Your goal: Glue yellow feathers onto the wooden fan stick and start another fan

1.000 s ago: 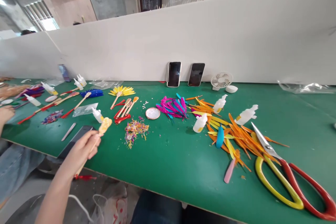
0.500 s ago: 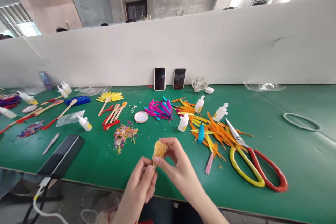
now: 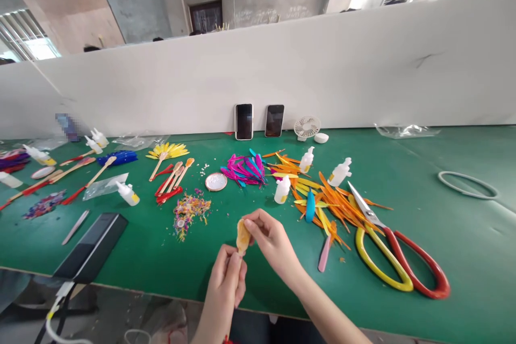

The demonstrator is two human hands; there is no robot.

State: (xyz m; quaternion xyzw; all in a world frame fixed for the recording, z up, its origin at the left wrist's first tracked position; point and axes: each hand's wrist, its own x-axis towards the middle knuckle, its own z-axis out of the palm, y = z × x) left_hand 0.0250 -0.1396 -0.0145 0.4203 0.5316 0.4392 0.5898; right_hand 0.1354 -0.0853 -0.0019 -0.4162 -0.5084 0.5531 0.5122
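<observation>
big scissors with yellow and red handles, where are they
The big scissors with yellow and red handles lie on the green table, right of the orange feathers.

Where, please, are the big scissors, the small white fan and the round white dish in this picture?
scissors [image 3: 397, 255]: head view, where the yellow and red handles meet.
small white fan [image 3: 307, 127]: head view, centre of its round grille.
round white dish [image 3: 216, 181]: head view, middle of the dish.

The counter [image 3: 423, 258] wears matt green felt-like cloth. The scissors [image 3: 387, 247] have bright metal blades and glossy plastic loops, yellow and red. The bottles [image 3: 282, 190] are smooth white plastic. The spoons [image 3: 173, 176] look like plain wood. Two phones [image 3: 244, 121] show glossy black glass.
</observation>
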